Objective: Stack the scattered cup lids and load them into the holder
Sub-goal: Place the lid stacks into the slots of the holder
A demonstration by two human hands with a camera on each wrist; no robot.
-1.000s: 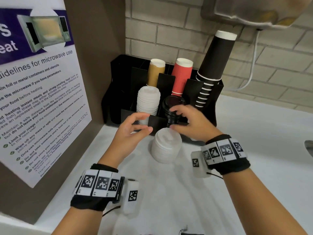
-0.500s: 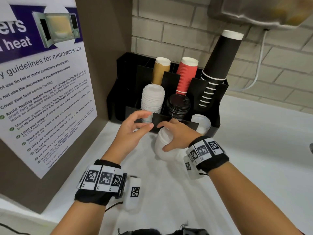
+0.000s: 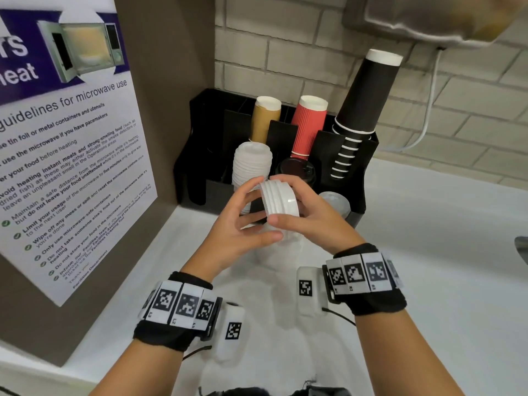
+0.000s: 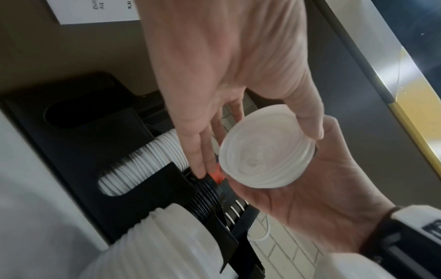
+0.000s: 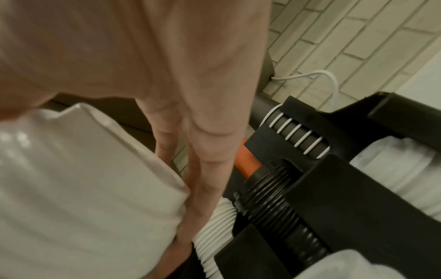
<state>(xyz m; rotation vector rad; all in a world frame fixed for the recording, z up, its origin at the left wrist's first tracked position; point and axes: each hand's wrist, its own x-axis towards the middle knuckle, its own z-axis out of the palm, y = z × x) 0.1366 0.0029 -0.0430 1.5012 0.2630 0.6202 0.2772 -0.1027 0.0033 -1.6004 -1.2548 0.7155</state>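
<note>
White counter, brick wall behind. Both hands, right hand (image 3: 311, 221) and left hand (image 3: 237, 224), clamp lid stack (image 3: 278, 200) tipped sideways; holder (image 3: 357, 201) sits just beyond grip, w/ white-lid slot (image 3: 251, 167) ahead-left.

black lids (image 3: 295, 170) half hidden behind the held lid stack (image 3: 281, 200). right hand (image 5: 143, 75) blurred, cut off by the frame's top and left edges. clear lids (image 3: 335, 200) partly masked by the right hand. print low on the poster (image 3: 85, 261) too small to read.
</note>
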